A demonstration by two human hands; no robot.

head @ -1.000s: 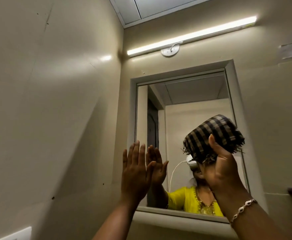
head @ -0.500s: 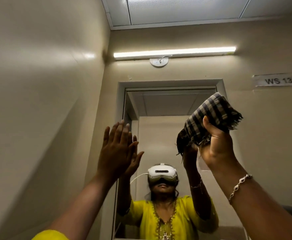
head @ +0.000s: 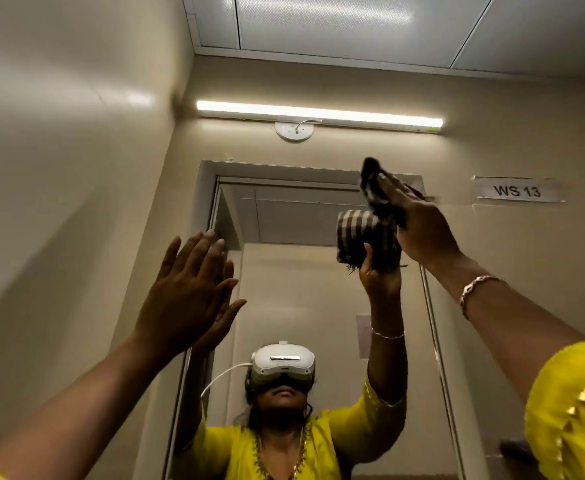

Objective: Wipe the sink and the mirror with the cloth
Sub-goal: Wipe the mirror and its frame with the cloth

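1. Head view: R hand [head: 422, 230] clenched on checked cloth [head: 381, 195], pressed to mirror [head: 301, 271] glass at 1 o'clock, top corner.
2. L hand [head: 187, 289] flat, fingers spread, empty, on mirror's edge at 9 o'clock.
3. Sink not in shot.

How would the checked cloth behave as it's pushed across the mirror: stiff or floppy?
Probably floppy: the checked cloth bunches and folds under the right hand. Likely light, since that hand alone presses it high on the mirror. Frayed edges may trail.
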